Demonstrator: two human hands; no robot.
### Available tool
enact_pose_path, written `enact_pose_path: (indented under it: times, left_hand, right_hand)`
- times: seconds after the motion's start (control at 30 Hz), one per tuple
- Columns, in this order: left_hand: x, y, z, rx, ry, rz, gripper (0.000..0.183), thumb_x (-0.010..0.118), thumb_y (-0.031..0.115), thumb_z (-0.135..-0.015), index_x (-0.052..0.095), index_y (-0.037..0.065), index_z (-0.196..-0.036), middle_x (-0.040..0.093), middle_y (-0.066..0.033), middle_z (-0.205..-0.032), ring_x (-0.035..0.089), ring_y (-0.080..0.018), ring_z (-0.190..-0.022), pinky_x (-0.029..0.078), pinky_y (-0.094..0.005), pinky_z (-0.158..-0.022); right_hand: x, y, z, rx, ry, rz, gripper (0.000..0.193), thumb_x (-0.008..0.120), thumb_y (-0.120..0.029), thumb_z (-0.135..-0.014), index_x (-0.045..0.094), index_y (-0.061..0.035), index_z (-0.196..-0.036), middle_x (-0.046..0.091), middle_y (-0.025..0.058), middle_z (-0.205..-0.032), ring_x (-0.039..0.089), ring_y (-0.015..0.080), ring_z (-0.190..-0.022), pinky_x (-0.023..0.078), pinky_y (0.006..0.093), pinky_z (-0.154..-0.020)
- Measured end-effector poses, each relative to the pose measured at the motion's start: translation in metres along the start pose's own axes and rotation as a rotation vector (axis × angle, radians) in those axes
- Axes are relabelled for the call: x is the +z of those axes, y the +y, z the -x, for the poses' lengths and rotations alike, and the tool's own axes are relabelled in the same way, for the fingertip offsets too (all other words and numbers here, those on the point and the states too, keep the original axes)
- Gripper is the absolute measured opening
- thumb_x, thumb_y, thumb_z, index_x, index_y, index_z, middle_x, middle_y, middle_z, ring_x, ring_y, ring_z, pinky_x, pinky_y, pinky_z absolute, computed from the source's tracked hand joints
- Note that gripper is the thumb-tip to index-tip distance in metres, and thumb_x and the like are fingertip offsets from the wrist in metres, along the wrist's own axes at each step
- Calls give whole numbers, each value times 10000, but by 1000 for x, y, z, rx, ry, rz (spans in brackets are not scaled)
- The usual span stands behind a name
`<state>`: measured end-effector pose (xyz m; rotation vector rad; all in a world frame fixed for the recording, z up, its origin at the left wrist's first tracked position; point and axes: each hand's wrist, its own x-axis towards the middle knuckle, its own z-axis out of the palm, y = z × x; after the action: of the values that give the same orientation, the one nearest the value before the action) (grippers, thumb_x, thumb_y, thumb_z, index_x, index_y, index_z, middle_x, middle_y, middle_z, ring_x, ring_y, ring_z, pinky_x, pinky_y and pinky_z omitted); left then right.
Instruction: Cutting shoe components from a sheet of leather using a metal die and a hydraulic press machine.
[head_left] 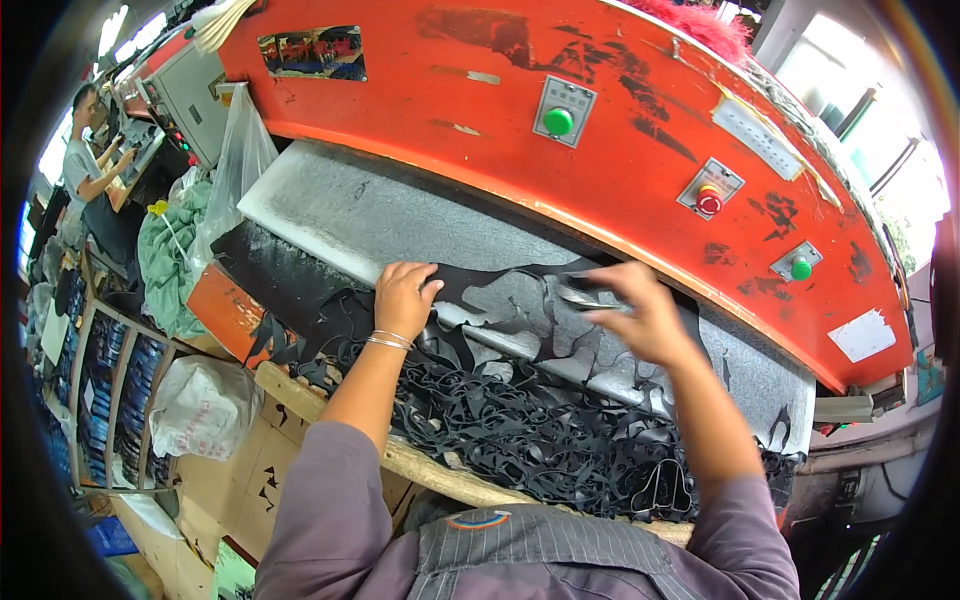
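Observation:
My left hand [404, 300] lies at the near edge of a black, leather-like sheet [462, 281], fingers flat and thumb apart. The sheet has large shaped holes and spreads over a grey-white cutting board [370, 205]. My right hand [640, 310], slightly blurred, is above the sheet's right part. Between its thumb and fingers is a thin, shiny metal cutting die [580, 297], partly hidden by the fingers. A tangled heap of black offcuts [490, 425] lies along the board's near side, between my forearms.
A red press beam [620, 110] spans the far side, bearing green buttons [558, 121] and a red stop knob [708, 200]. A bent metal outline [662, 490] rests on the offcuts. White bag [205, 405] and blue-filled rack [112, 390] stand left; another person [95, 175] works far left.

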<state>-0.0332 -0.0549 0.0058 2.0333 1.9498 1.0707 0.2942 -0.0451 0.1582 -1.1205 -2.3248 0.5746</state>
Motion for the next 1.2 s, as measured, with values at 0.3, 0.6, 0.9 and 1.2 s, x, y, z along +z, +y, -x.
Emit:
enact_pose_path:
  times: [0.3, 0.6, 0.9, 1.2]
  left_hand:
    - [-3, 1, 23, -219, -52, 439, 768, 613, 59, -843, 189, -47, -1476, 637, -140, -1239, 443, -346, -1271, 315, -406, -1085]
    - [-6, -16, 24, -93, -77, 238, 721, 612, 73, -859, 236, -17, -1468, 609, -108, -1286, 415, -318, -1332, 220, -507, -1138]
    - [-7, -3, 11, -161, -201, 381, 702, 623, 53, -846, 278, 0, -1456, 620, -126, -1261, 467, -301, -1295, 238, -482, -1140]
    - [-9, -9, 18, -152, -136, 336, 660, 579, 76, -886, 261, -44, -1452, 626, -117, -1260, 418, -318, -1335, 220, -483, -1149]
  right_hand:
    - [160, 16, -113, -149, -250, -123, 525, 779, -112, -720, 603, -48, -1211, 628, 140, -1168, 540, 328, -1117, 420, 393, -1005]
    - [141, -47, -108, 141, -400, 117, 649, 707, -92, -768, 448, -74, -1363, 603, 242, -1166, 575, 404, -1086, 476, 456, -922]
    - [150, 29, -140, -256, -429, 148, 581, 675, -10, -755, 535, -113, -1309, 601, 120, -1232, 518, 331, -1170, 447, 395, -986]
    - [160, 18, -119, -279, -221, -42, 596, 727, -48, -759, 534, -65, -1322, 596, 136, -1243, 524, 322, -1142, 427, 397, -1003]
